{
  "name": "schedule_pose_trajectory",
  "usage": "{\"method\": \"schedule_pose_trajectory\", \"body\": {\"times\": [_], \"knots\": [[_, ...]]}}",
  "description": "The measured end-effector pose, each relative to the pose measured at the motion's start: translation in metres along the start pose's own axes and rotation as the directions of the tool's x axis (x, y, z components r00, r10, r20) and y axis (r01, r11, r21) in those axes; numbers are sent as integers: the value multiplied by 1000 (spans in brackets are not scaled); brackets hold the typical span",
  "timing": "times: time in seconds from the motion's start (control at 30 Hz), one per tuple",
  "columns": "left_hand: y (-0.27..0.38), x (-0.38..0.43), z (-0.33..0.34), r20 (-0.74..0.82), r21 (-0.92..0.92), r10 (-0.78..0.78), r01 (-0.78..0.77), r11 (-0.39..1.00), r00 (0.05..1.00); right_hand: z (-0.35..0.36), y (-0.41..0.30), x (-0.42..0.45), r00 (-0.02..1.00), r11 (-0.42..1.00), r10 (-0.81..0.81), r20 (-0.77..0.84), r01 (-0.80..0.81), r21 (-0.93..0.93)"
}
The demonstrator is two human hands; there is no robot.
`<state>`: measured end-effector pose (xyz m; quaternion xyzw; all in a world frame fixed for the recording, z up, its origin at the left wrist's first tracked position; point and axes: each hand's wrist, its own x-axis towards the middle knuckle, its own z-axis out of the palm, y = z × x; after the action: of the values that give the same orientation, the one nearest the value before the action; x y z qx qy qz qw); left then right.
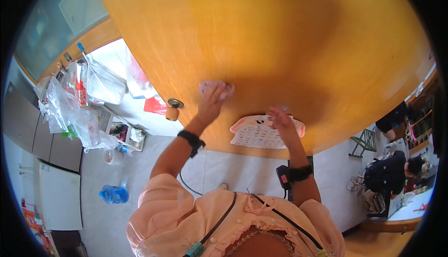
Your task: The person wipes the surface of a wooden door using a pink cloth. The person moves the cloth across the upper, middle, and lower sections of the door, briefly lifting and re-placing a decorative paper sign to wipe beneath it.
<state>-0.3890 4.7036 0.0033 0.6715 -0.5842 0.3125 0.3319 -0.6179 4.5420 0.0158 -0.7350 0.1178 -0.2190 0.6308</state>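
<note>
My left hand (209, 105) presses a crumpled pink patterned cloth (216, 86) against the yellow-brown wooden door (168, 40). Below and left of that hand is the door's round knob (172, 113), with a wooden grip and a metal base plate. My right hand (282, 122), slightly blurred, is over the upper right part of an animal-shaped chart (257, 136) on the door. Its fingers are a little apart and no held object shows; whether they touch the surface is unclear. A small pale, shiny patch by these fingertips is too blurred to name.
At left, plastic bags (105, 82) hang by the doorway above a crate of items (127, 134). A blue water bottle (114, 194) lies on the floor. To the right are a folding stool (364, 142), a person bending (386, 173) and another person's leg (386, 129).
</note>
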Motion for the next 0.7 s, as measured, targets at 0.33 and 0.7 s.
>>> {"method": "schedule_pose_trajectory", "body": {"times": [0.33, 0.7], "knots": [[40, 8, -60, 57, -679, -45, 72, 731, 997, 99, 20, 45, 959, 950, -119, -256, 185, 252], [-92, -73, -55, -335, -234, -762, 734, 638, 555, 56, -246, 161, 401, 30, -906, -136, -259, -965]]}}
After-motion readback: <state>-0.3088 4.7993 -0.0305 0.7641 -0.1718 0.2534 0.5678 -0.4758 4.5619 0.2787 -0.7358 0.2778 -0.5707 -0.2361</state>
